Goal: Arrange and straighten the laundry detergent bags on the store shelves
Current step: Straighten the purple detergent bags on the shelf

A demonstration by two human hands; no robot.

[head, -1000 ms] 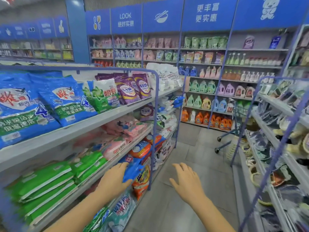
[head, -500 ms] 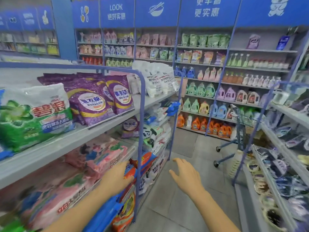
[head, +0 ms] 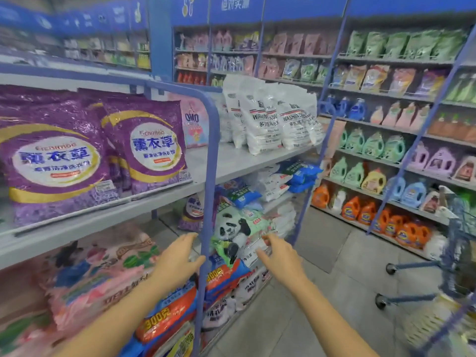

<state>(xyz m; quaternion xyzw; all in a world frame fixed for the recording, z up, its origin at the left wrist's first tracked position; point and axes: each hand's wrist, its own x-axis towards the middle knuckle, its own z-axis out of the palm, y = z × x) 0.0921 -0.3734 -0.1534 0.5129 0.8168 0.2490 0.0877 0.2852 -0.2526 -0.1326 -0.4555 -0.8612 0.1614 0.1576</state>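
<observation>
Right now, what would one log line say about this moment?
left hand: open, beside blue post | right hand: open, near panda bag | held: nothing

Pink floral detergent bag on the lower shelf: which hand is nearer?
Left. The left hand hovers just right of the pink floral bag; the right hand is beyond the blue post.

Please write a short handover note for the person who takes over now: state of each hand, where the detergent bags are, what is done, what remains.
Left hand: open, empty, beside the blue upright.
Right hand: open, empty, fingers stretched toward the panda bag; contact cannot be told.
Done, it seems: on the top shelf the purple bags and white bags stand with fronts out.
Left: the pile around the panda bag, under the top shelf, looks untidy, probably also the orange bags below.
</observation>
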